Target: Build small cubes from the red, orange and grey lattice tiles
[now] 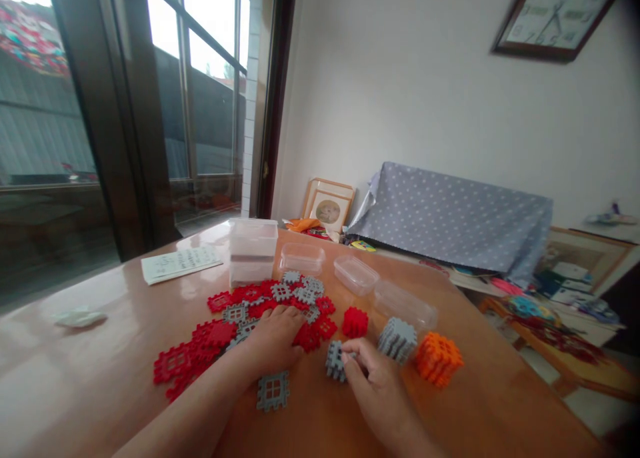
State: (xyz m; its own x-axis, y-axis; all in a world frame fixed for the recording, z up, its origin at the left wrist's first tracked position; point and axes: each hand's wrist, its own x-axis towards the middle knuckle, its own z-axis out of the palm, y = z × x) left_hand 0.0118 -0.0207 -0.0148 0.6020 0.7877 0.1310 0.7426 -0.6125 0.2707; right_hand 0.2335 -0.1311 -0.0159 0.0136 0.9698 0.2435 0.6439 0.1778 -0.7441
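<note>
My left hand (279,335) lies palm down on a loose pile of plastic interlocking tiles, with red tiles (217,335) and grey tiles (281,291) around it. Its thumb stands apart, while the other fingertips are partly hidden. Between the thumb and fingers of my right hand (375,378) is a small grey window tile stack (335,361), standing on edge at the table. One grey window tile (273,391) lies flat near my left wrist. Beyond my right hand stand a red tile stack (355,322), a grey tile stack (397,340) and an orange tile stack (440,358).
Behind the pile are a tall clear plastic box (253,248) and several shallow clear containers, one a tray (356,275). A paper booklet (180,263) and a crumpled wrapper (80,317) lie on the left of the brown table (160,431). The table's right edge slopes away towards a wooden stool (595,365).
</note>
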